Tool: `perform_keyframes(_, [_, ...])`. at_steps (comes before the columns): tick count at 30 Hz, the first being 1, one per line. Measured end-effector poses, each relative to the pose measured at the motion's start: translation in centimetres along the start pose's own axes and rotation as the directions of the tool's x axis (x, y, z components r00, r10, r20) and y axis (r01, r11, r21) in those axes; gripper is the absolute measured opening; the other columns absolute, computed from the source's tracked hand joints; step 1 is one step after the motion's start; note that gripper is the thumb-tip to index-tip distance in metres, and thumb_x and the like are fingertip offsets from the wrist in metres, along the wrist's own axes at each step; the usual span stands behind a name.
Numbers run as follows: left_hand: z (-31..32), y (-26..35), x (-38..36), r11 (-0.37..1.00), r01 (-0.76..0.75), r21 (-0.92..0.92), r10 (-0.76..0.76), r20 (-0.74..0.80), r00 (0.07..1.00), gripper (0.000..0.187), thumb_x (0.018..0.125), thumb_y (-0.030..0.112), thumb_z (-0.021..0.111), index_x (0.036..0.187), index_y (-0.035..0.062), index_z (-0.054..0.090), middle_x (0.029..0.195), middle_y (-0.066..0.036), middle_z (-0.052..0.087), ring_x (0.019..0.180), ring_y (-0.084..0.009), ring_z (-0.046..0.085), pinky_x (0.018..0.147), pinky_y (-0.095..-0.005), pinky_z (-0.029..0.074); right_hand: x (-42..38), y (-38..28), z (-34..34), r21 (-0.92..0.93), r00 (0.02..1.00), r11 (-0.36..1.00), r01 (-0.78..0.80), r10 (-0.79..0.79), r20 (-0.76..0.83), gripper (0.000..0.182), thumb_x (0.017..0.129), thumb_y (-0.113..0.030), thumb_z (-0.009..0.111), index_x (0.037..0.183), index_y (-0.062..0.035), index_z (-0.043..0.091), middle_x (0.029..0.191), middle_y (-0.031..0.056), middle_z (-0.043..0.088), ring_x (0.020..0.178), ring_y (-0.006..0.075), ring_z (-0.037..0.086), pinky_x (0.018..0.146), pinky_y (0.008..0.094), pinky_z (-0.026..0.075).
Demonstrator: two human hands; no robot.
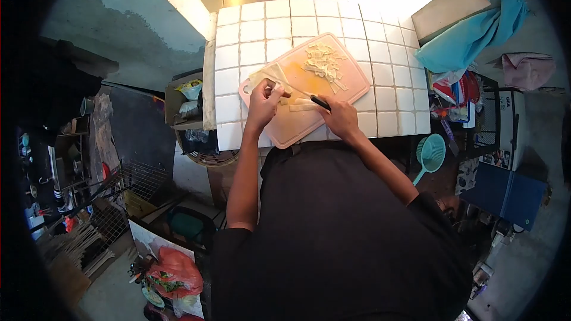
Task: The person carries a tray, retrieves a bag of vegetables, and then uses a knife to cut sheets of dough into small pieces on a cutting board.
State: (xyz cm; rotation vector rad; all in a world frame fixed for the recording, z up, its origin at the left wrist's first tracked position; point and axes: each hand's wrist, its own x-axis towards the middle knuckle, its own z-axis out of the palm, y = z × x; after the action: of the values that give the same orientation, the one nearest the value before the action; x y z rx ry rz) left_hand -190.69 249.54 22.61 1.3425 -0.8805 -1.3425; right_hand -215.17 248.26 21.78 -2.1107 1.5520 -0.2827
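While a pale strip is pinned on the cutting board by the left hand, a knife is gripped in the right hand just beside it.

Here is the table, its top laid in white square tiles with darker grout lines, bright with light at the far edge. A pink cutting board lies flat on it, turned at an angle, its near corner reaching the table's front edge. A grey slab rests on the far right corner, and a blue cloth drapes off the right side, just beside that slab. The tiles on the far left are bare.
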Motion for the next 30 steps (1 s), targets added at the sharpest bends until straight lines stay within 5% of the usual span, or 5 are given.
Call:
perform_keyframes(4, [0.3, 0.7, -1.0, 0.969, 0.128, 0.213, -0.149, 0.087, 0.985, 0.021, 0.095, 0.020, 0.066, 0.099, 0.0003, 0.059, 0.080, -0.011, 0.072, 0.051, -0.0079, 0.052, 0.044, -0.0244, 0.042, -0.1, -0.1, 0.0, 0.045, 0.999, 0.998, 0.048, -0.047, -0.021, 0.029, 0.090, -0.029, 0.069, 0.114, -0.0132, 0.072, 0.082, 0.0152, 0.072, 0.081, 0.0368, 0.070, 0.074, 0.0475, 0.053])
perform_keyframes(14, [-0.5, -0.5, -2.2, 0.847, -0.058, 0.528, 0.124, -0.090, 0.988, 0.020, 0.091, 0.016, 0.069, 0.103, 0.0003, 0.071, 0.080, -0.013, 0.072, 0.071, -0.0202, 0.069, 0.068, -0.0350, 0.054, 1.0, -0.7, -1.2, 0.256, 0.994, 0.962, -0.100, 0.083, 0.076, 0.026, 0.089, -0.031, 0.071, 0.100, -0.0073, 0.074, 0.071, 0.0159, 0.066, 0.067, 0.0345, 0.067, 0.065, 0.0441, 0.051])
perform_keyframes(17, [-0.2, 0.9, -2.5, 0.760, 0.088, 0.644, -0.056, -0.070, 0.996, 0.021, 0.091, 0.014, 0.067, 0.109, 0.0046, 0.072, 0.089, -0.014, 0.074, 0.080, -0.0275, 0.071, 0.076, -0.0371, 0.055, 1.6, -1.5, -2.2, 0.309, 0.992, 0.948, -0.071, 0.034, 0.123, 0.025, 0.089, -0.027, 0.071, 0.102, -0.0058, 0.074, 0.071, 0.0150, 0.066, 0.066, 0.0305, 0.065, 0.065, 0.0406, 0.050])
perform_keyframes(22, [0.4, 0.6, -3.3, 0.567, -0.280, 0.774, 0.470, -0.025, 0.882, 0.027, 0.087, 0.005, 0.062, 0.113, 0.0060, 0.071, 0.115, -0.012, 0.070, 0.109, -0.0308, 0.064, 0.095, -0.0394, 0.051, 2.1, -1.7, -1.6, 0.507, 0.974, 0.862, -0.004, -0.112, 0.197, 0.023, 0.088, -0.020, 0.071, 0.104, -0.0037, 0.074, 0.075, 0.0147, 0.068, 0.070, 0.0252, 0.066, 0.068, 0.0376, 0.050])
perform_keyframes(30, [3.3, -0.6, -5.4, 0.445, -0.432, 0.784, 0.417, 0.246, 0.875, 0.034, 0.082, 0.010, 0.067, 0.116, 0.0076, 0.068, 0.116, -0.010, 0.063, 0.111, -0.0302, 0.059, 0.094, -0.0413, 0.050, 0.3, 1.9, -3.1, 0.332, 0.998, 0.942, -0.054, 0.041, 0.046, 0.026, 0.086, -0.019, 0.073, 0.108, -0.0058, 0.073, 0.080, 0.0172, 0.070, 0.076, 0.0308, 0.069, 0.072, 0.0410, 0.052])
